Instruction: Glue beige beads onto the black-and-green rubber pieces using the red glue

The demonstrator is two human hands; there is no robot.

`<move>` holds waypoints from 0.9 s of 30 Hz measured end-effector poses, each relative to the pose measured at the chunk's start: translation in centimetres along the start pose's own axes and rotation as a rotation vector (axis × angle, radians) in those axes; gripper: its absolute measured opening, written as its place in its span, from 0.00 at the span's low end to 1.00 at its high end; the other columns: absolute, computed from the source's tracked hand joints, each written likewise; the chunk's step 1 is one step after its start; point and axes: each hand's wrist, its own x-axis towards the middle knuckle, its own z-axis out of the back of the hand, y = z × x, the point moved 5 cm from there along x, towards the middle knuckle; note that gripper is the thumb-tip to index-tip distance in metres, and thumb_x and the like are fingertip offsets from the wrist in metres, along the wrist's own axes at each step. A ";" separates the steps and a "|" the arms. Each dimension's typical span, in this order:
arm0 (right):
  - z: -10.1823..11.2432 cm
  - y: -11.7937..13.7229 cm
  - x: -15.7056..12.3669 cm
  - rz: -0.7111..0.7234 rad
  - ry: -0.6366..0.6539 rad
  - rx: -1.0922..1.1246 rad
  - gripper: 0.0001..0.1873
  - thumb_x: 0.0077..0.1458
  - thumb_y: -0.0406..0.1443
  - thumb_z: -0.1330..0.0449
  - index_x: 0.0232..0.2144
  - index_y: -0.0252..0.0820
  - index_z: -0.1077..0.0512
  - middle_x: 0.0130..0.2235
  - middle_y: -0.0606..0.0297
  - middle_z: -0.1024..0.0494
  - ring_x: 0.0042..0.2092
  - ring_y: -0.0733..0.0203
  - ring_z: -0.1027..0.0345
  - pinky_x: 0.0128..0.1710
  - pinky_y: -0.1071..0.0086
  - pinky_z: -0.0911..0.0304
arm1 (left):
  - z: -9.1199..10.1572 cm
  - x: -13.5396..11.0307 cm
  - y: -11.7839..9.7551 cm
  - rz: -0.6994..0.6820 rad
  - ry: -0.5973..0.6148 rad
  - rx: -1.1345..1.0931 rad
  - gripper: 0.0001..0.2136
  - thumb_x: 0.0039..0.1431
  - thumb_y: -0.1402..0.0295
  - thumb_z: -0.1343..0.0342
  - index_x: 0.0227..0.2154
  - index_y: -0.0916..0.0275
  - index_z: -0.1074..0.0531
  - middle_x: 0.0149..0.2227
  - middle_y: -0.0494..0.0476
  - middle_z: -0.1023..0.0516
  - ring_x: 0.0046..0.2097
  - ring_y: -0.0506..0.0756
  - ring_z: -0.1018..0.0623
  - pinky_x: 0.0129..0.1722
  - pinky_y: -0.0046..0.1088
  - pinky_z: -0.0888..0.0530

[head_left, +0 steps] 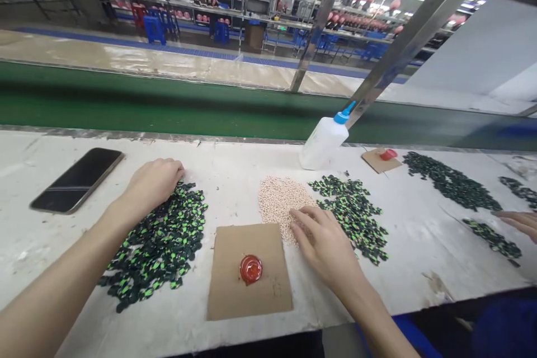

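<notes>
My left hand (153, 182) rests curled on the upper edge of a heap of small black-and-green pieces (157, 246); whether the fingers hold one is hidden. My right hand (321, 240) lies palm down with fingers bent over the lower edge of a pile of tiny beige beads (279, 201). Between my arms lies a brown cardboard square (235, 291) with a red blob of glue (250, 268) on it. A second heap of black-and-green pieces (356, 210) sits right of the beads.
A phone (78, 179) lies at the left. A white squeeze bottle with a blue tip (324, 140) leans at the table's back edge. Another cardboard with a red blob (381, 159), more dark piles (451, 182) and another person's hand (520, 222) are at the right. A green conveyor (168, 106) runs behind.
</notes>
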 end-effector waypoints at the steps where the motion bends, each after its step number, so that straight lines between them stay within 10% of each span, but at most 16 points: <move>1: -0.4 0.2 0.3 0.001 0.010 0.013 0.13 0.64 0.36 0.42 0.41 0.46 0.16 0.41 0.53 0.15 0.43 0.44 0.25 0.43 0.49 0.28 | 0.3 -0.2 -0.4 -0.004 -0.009 0.022 0.17 0.69 0.61 0.37 0.56 0.62 0.25 0.57 0.59 0.22 0.52 0.65 0.19 0.50 0.48 0.19; 10: -0.8 -0.6 0.8 -0.147 -0.050 0.269 0.11 0.61 0.37 0.40 0.31 0.48 0.16 0.35 0.56 0.14 0.40 0.46 0.24 0.45 0.50 0.29 | 2.4 -6.4 -6.6 0.021 -0.069 -0.031 0.11 0.68 0.61 0.50 0.36 0.55 0.24 0.34 0.52 0.16 0.36 0.60 0.17 0.33 0.32 0.23; 19: 1.8 1.6 -2.3 -0.507 -0.013 0.861 0.16 0.54 0.51 0.28 0.31 0.47 0.17 0.26 0.65 0.18 0.27 0.60 0.24 0.28 0.66 0.24 | -3.2 -14.9 -12.5 -0.048 -0.002 -0.741 0.12 0.68 0.77 0.45 0.38 0.53 0.18 0.33 0.49 0.18 0.29 0.50 0.19 0.30 0.21 0.23; 27: 0.3 5.1 -5.4 -0.800 0.042 1.347 0.08 0.47 0.41 0.20 0.29 0.51 0.15 0.29 0.68 0.15 0.30 0.67 0.22 0.34 0.78 0.25 | -6.0 -17.5 -15.1 -0.273 -0.133 -0.441 0.18 0.62 0.87 0.43 0.46 0.60 0.18 0.39 0.58 0.11 0.39 0.58 0.13 0.43 0.29 0.18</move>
